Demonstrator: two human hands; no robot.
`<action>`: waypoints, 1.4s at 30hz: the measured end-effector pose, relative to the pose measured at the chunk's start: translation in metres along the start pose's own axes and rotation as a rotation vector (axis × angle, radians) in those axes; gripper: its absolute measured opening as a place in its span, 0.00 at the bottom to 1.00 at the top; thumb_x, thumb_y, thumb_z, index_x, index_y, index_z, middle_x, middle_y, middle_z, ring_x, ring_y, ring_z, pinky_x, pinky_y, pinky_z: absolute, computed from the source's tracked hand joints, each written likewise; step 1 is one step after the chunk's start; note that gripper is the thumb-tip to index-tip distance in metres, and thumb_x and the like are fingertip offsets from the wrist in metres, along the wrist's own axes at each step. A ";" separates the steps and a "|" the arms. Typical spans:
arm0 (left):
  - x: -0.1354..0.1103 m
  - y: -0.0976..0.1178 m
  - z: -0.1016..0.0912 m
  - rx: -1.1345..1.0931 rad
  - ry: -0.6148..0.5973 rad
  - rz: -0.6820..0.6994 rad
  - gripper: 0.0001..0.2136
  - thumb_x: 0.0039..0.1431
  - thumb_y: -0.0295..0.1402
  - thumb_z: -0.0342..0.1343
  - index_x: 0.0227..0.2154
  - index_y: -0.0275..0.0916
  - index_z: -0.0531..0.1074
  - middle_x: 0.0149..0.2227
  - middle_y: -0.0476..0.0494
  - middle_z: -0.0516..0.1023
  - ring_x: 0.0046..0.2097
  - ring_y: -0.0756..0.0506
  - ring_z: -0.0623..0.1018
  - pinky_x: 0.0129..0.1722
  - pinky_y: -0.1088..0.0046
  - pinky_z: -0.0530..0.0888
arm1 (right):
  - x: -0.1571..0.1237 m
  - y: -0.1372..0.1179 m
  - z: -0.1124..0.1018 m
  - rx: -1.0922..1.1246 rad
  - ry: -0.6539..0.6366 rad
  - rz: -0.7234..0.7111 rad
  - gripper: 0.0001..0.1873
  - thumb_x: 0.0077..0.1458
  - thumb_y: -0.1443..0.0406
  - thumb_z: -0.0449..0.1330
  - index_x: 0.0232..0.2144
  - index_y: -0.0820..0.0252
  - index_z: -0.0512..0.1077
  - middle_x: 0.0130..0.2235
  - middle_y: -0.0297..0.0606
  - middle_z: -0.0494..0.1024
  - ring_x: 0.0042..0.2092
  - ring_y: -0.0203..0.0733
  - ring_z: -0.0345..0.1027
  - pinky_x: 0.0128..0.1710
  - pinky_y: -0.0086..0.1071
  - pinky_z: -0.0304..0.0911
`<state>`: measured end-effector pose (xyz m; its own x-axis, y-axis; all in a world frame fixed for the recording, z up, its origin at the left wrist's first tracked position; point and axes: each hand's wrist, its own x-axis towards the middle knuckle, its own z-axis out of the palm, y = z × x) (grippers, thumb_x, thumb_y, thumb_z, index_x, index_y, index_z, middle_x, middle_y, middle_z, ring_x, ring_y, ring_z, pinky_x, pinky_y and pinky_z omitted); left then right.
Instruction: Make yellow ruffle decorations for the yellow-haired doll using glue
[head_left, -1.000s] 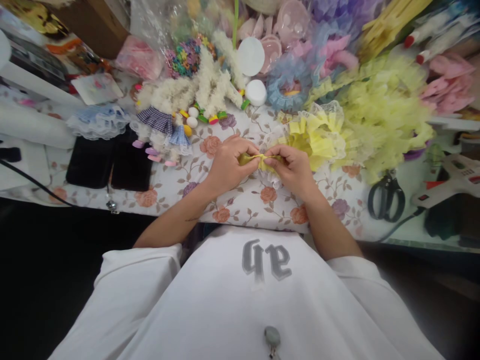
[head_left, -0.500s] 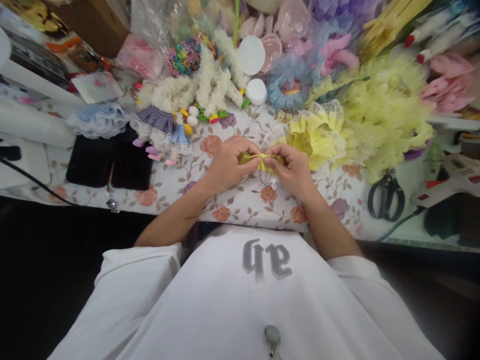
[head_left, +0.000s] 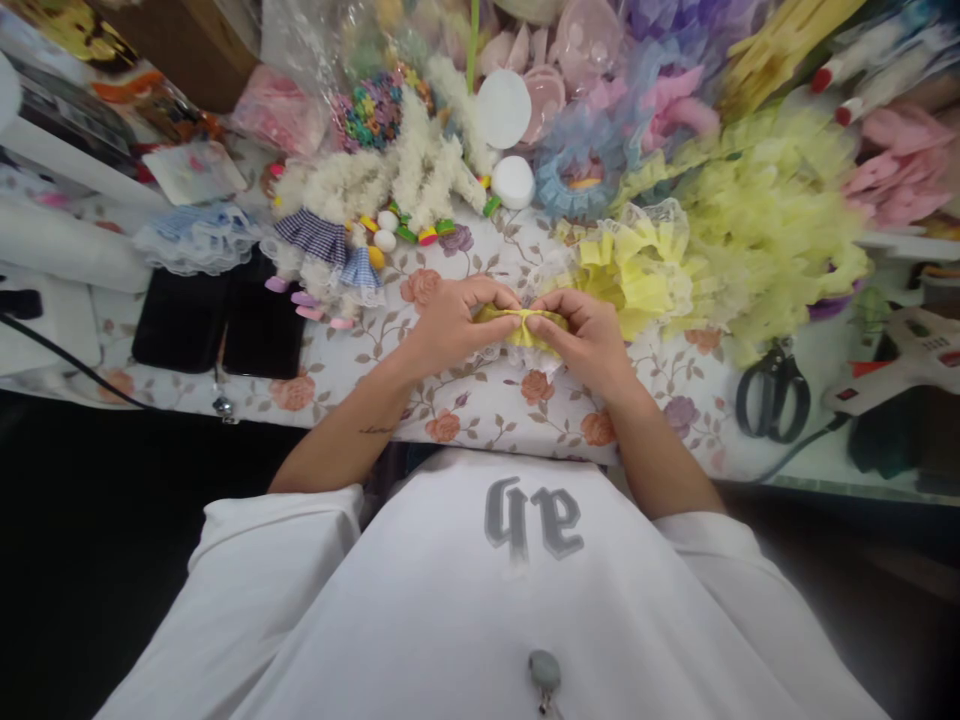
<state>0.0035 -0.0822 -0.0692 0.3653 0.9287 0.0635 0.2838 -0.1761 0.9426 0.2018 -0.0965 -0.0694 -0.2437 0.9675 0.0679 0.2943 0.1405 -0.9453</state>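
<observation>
Both hands pinch a small gathered piece of yellow fabric with white lace trim (head_left: 523, 333) above the flowered cloth. My left hand (head_left: 457, 325) grips its left part, thumb and fingertips closed on it. On the right part, my right hand (head_left: 587, 335) pinches with thumb and forefinger, its thumb tip close to the left one. The fingers hide much of the fabric. Just beyond my right hand lie pleated yellow pieces edged in white lace (head_left: 637, 262).
A mound of yellow ruffles (head_left: 772, 215) lies at the right, with black-handled scissors (head_left: 772, 392) and a glue gun (head_left: 900, 360) near it. Two dark phones (head_left: 262, 330), small dressed dolls (head_left: 322, 240) and a blue checked ruffle (head_left: 196, 238) are at the left. White round lids (head_left: 504, 110) stand behind.
The yellow fabric between my fingertips looks flatter and wider, where before it was bunched to a narrow middle. My hands have hardly shifted and keep their pinch.
</observation>
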 end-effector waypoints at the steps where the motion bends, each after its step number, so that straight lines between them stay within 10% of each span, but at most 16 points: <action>1: 0.000 0.001 -0.001 -0.014 -0.004 -0.004 0.08 0.54 0.37 0.63 0.31 0.39 0.79 0.39 0.42 0.83 0.44 0.43 0.80 0.48 0.65 0.75 | 0.000 0.000 0.000 0.006 0.003 -0.010 0.08 0.55 0.60 0.63 0.30 0.60 0.75 0.29 0.33 0.75 0.30 0.36 0.65 0.32 0.31 0.61; 42: 0.000 -0.003 0.007 0.240 0.076 0.118 0.03 0.51 0.33 0.61 0.25 0.44 0.78 0.34 0.47 0.83 0.45 0.41 0.81 0.62 0.53 0.67 | -0.005 0.001 0.003 -0.161 0.038 -0.132 0.06 0.58 0.62 0.62 0.31 0.57 0.77 0.30 0.35 0.80 0.31 0.38 0.70 0.34 0.34 0.67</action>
<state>0.0086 -0.0840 -0.0738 0.3436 0.9173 0.2013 0.4487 -0.3487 0.8229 0.2002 -0.1019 -0.0717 -0.2559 0.9451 0.2032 0.4068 0.2959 -0.8643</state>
